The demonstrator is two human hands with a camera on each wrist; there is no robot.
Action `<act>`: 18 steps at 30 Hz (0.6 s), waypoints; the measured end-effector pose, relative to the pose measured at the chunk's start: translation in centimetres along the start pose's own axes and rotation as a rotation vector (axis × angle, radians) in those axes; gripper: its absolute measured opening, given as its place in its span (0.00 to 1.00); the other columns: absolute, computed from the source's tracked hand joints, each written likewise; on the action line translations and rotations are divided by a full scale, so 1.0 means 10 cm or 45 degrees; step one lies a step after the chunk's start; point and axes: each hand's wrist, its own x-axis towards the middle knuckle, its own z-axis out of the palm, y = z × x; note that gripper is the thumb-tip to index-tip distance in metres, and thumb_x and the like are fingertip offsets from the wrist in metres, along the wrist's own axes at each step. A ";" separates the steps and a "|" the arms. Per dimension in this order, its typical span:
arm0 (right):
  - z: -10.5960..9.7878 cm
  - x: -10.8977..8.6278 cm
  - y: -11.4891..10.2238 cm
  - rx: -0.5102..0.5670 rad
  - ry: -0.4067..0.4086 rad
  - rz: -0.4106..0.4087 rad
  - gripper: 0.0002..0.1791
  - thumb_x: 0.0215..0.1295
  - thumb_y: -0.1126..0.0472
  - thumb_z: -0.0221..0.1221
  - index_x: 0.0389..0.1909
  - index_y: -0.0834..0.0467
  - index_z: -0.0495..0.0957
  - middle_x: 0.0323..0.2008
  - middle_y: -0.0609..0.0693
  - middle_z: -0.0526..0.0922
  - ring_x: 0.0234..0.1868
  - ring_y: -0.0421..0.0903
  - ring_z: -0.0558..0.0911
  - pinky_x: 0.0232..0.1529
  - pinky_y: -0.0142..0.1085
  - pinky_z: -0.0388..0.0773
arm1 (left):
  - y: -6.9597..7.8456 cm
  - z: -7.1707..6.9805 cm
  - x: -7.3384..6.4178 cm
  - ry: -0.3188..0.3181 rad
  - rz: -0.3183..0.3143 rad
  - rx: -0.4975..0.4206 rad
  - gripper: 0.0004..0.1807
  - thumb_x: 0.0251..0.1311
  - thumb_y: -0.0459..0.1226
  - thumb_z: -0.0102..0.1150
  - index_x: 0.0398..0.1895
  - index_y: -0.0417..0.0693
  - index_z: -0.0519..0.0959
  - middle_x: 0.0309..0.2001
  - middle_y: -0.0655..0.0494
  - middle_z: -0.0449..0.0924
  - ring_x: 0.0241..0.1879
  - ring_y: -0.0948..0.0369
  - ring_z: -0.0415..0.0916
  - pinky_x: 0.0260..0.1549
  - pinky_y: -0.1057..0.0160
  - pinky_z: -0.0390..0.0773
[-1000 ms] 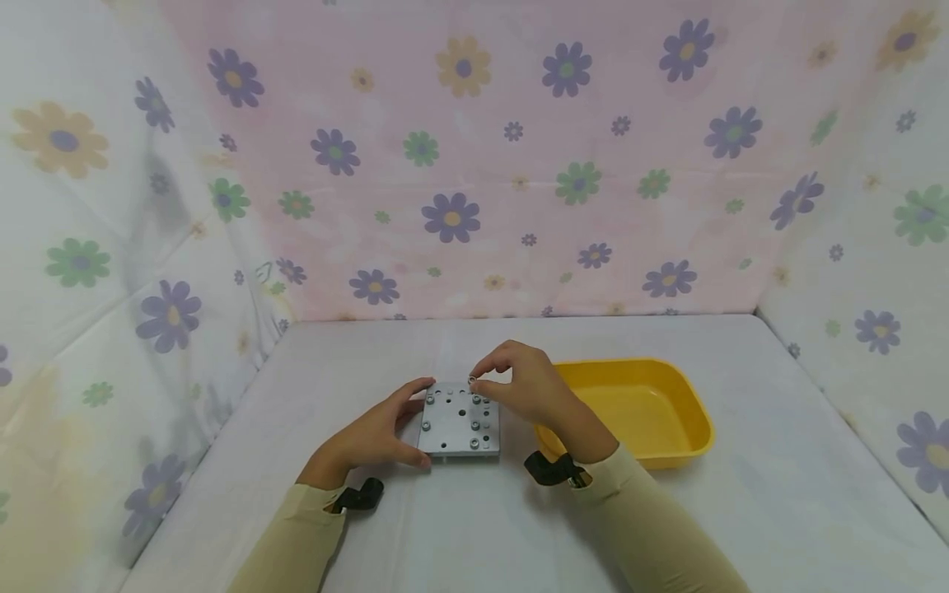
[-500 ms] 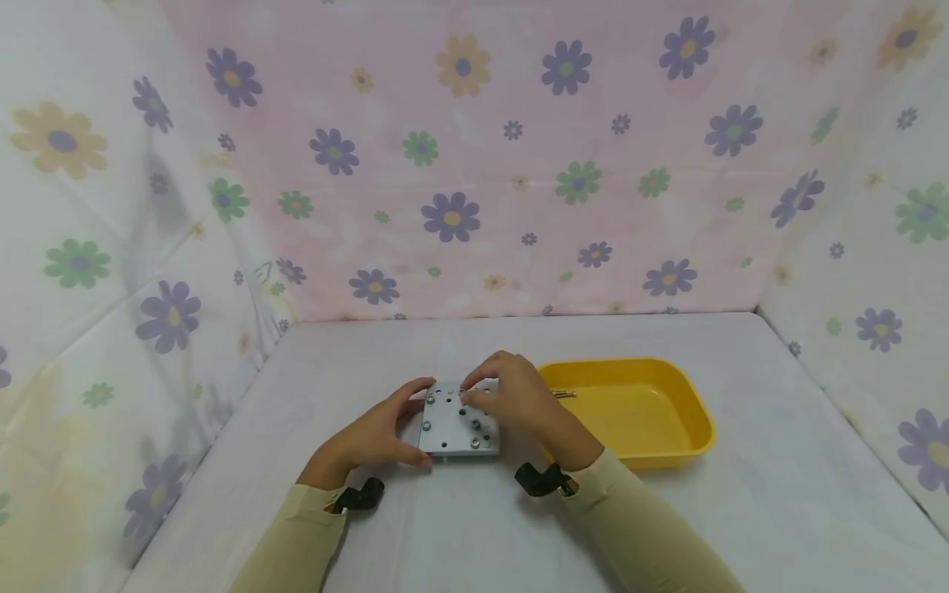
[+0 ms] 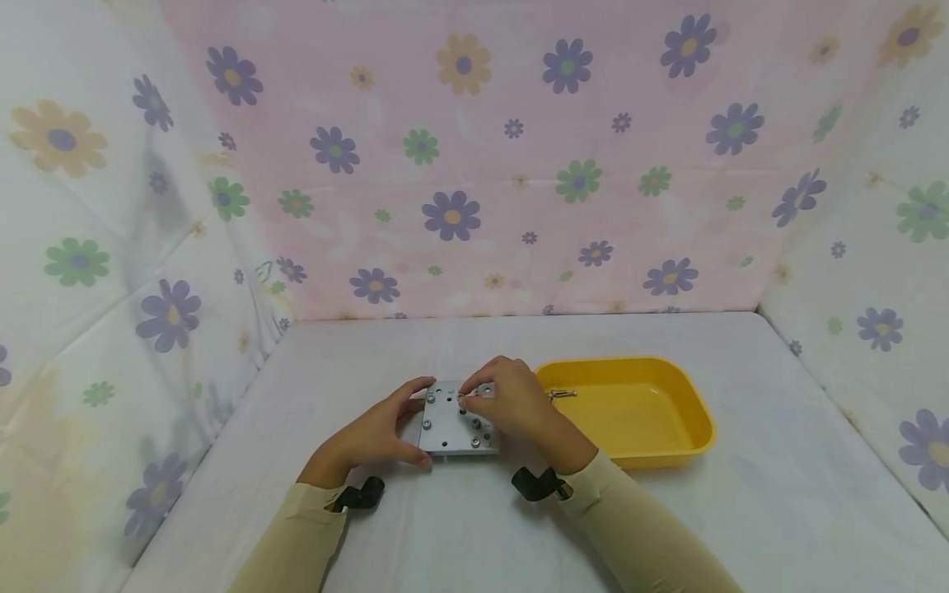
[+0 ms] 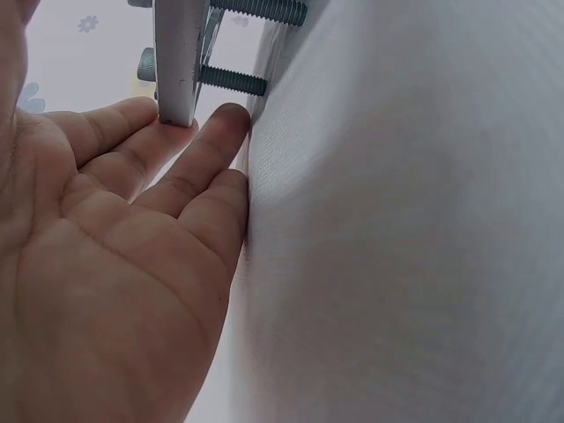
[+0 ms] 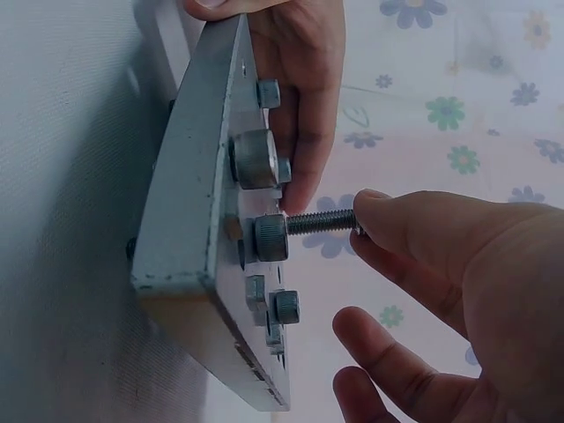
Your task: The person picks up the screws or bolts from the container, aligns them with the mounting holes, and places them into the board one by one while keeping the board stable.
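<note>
The grey metal plate stands raised on the table, several socket head screws through its holes. Their threaded ends protrude below it in the left wrist view. My left hand grips the plate at its left side, fingers at the far corner and thumb at the near edge. Over the plate's far half, my right hand pinches a screw between thumb and index finger. That screw's thread points at the plate face and its head is hidden by the fingertips. Behind the thread's tip in the right wrist view is a seated screw head.
A yellow tray stands right of the plate, partly behind my right wrist. A few loose screws lie at its left inside. White cloth covers the table, and a flowered curtain hangs behind.
My right hand has moved slightly left and down with the screw, from above the plate's far edge to over its holes. Loose screws in the tray have come into sight. The left hand has stayed put.
</note>
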 end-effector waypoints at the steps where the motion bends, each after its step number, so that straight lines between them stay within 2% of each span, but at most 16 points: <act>1: 0.00 0.00 0.00 -0.003 0.003 -0.003 0.05 0.63 0.46 0.71 0.39 0.37 0.92 0.52 0.44 0.84 0.58 0.51 0.78 0.60 0.49 0.78 | 0.00 0.00 0.00 0.000 -0.002 0.002 0.69 0.36 0.44 0.88 0.81 0.73 0.52 0.75 0.50 0.68 0.78 0.52 0.61 0.79 0.39 0.52; 8: 0.02 -0.01 0.00 -0.075 0.032 -0.042 0.05 0.63 0.47 0.71 0.39 0.37 0.92 0.50 0.43 0.84 0.54 0.48 0.78 0.56 0.45 0.78 | 0.03 0.01 0.00 0.010 -0.026 0.012 0.70 0.35 0.45 0.89 0.82 0.69 0.52 0.75 0.50 0.68 0.79 0.51 0.60 0.79 0.38 0.51; 18: 0.05 -0.01 0.01 -0.139 0.048 -0.064 0.05 0.62 0.47 0.72 0.39 0.36 0.92 0.48 0.43 0.85 0.52 0.47 0.78 0.55 0.44 0.78 | 0.02 0.01 -0.01 0.004 -0.009 0.018 0.71 0.35 0.45 0.89 0.83 0.63 0.51 0.76 0.50 0.67 0.78 0.51 0.60 0.79 0.38 0.51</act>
